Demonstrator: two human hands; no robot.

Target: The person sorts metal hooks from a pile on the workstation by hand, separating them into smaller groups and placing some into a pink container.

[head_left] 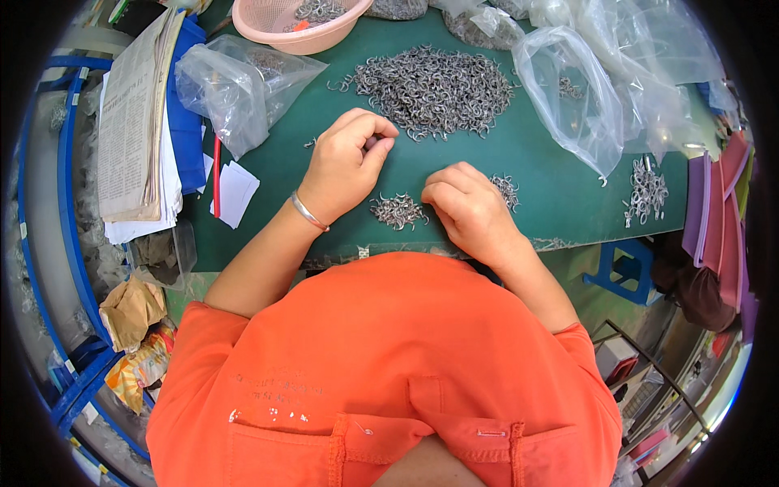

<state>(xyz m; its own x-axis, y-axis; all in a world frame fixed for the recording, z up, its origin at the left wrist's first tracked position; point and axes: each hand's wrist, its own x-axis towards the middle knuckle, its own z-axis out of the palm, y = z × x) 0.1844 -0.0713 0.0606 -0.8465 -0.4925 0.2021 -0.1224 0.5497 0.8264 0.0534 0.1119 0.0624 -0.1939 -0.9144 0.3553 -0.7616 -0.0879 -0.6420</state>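
Observation:
My left hand (347, 158), with a silver bangle (309, 212) on its wrist, is closed in a pinch just in front of a big heap of small grey curved metal pieces (438, 91). What its fingers hold, if anything, is too hidden to name. My right hand (472, 208) is curled with the fingertips down at the green table, and their grip is hidden. Beside its fingertips lies a small pile of shinier curved metal pieces (398, 211). Another small pile of curved pieces (505, 191) shows past its far side.
A pink plastic basket (280, 39) holds metal pieces at the back. Clear plastic bags (231, 89) lie at left, and an open bag (568, 97) at right. Newspapers (134, 130), a red pen (217, 178) and white paper slips (237, 191) are on the left. Metal rings (645, 192) lie far right.

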